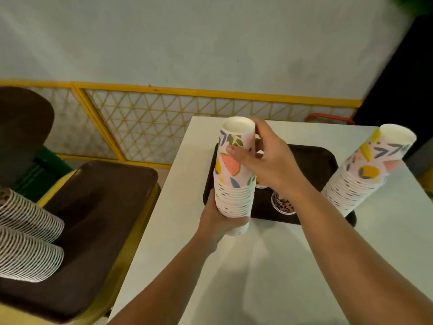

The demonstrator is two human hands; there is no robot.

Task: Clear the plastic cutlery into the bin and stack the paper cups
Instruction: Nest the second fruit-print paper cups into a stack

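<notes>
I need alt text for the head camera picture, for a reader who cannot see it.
A person's left hand grips the bottom of an upside-down stack of fruit-print paper cups while the right hand holds its top cup, above a dark tray on a white table. A second cup stack stands at the right.

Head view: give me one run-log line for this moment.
left hand: grips cup stack base | right hand: holds top cup | second stack: on tray
</notes>
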